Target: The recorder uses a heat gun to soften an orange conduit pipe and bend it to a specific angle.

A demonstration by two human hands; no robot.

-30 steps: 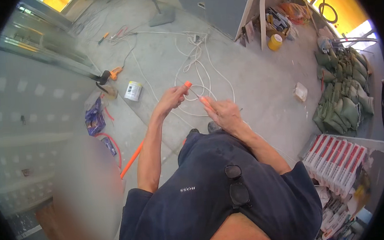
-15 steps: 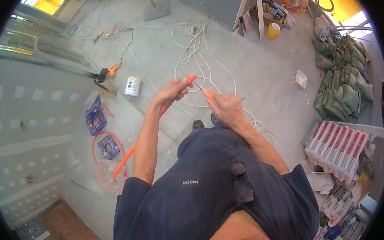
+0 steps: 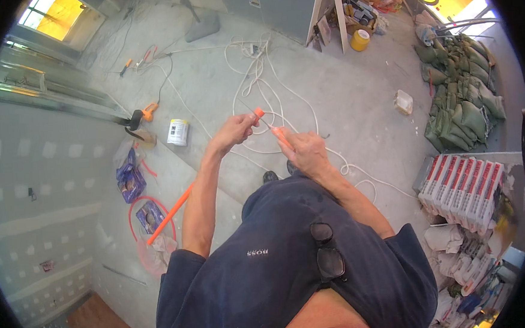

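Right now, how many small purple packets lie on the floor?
2. One purple packet lies by the wall; the other purple packet sits nearer, inside an orange cord loop. More may be hidden behind the person.

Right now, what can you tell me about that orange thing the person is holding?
The orange tool is thin and stick-like, looks plastic, with a rounded orange end near the left hand and its other end inside the right hand. It slants between both hands, above the grey floor and white cable. Its finer parts are too small to tell.
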